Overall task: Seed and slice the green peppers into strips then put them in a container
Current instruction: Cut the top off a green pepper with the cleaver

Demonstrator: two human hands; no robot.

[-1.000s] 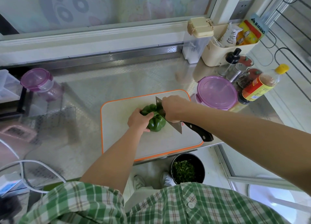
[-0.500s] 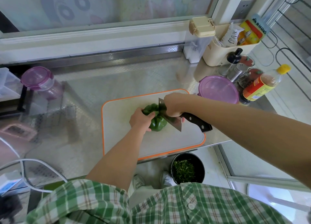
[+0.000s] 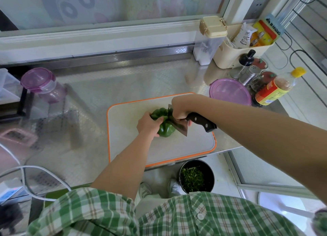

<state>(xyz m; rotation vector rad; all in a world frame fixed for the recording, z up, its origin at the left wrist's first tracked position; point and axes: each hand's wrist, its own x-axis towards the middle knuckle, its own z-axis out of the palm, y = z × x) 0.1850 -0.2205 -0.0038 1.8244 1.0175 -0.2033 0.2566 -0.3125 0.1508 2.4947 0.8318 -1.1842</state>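
Two hands, one knife [image 3: 178,125], one pepper [image 3: 163,122].

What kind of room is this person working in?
Most likely a home kitchen: a knife meets a green pepper on a cutting board, on a steel counter with a sauce bottle nearby.

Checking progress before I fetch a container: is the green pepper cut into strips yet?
No: the green pepper is one bulky piece on the cutting board, gripped by the left hand, knife against it.
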